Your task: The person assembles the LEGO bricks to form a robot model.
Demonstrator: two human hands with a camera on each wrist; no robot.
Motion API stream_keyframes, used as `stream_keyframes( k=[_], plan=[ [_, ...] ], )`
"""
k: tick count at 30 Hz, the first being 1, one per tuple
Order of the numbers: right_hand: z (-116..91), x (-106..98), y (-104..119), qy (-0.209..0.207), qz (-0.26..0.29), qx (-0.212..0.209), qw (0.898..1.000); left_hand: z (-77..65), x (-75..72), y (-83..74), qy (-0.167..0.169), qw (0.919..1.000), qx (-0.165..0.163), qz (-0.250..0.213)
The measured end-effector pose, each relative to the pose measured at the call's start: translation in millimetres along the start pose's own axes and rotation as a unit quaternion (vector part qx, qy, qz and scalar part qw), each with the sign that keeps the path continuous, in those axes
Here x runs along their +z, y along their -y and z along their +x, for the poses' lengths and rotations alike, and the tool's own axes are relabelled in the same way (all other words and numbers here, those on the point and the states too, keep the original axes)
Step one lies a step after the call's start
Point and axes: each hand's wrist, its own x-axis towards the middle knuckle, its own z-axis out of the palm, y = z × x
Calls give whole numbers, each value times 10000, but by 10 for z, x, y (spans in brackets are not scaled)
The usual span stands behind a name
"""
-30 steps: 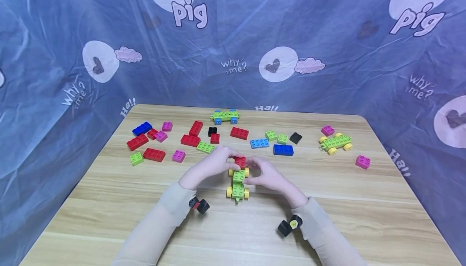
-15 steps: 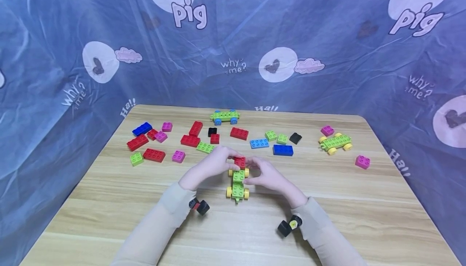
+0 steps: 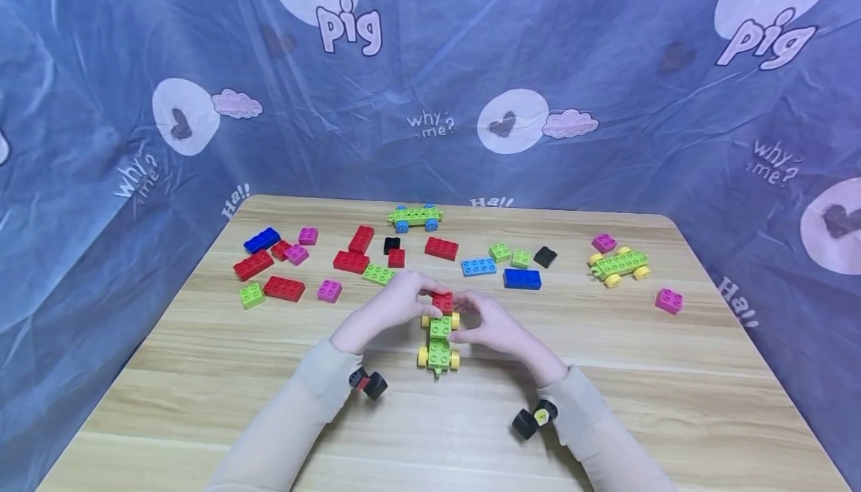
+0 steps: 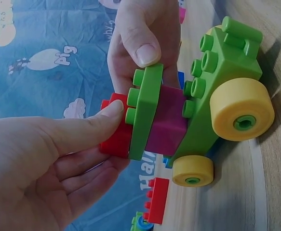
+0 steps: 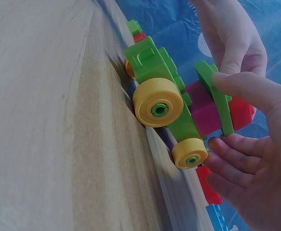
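In the middle of the table, a green wheeled base (image 3: pixel 439 357) with yellow wheels carries a small stack. A magenta brick (image 4: pixel 167 120) sits on the base, under a flat green brick (image 4: pixel 147 113). On top of that is a red brick (image 3: pixel 443 302), at the end away from the person. My left hand (image 3: pixel 401 299) pinches this red brick between thumb and fingers. From the other side my right hand (image 3: pixel 495 324) grips the flat green brick, its thumb on the brick's near end. The base's wheels rest on the tabletop.
Several red, magenta, blue and green bricks lie across the far left, including a red one (image 3: pixel 284 288). Beyond the hands stands a blue-wheeled base (image 3: pixel 415 216). Another yellow-wheeled base (image 3: pixel 620 262) is at far right, near magenta bricks (image 3: pixel 669 300). A blue curtain backs the table.
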Motion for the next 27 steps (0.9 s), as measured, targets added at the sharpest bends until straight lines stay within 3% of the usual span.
stream_keyframes(
  k=[7,20,27],
  plan=[
    [-10,-4,12,-33,11,-48,10000,2,25,3,-150,9999,20,57],
    [-12,15,-10,10,47,12,10000,-33,66,-18,-134,9999,-4,-32],
    [-11,13,4,-23,16,-30,10000,-35,71,-15,-203,9995,-206,-100]
  ],
)
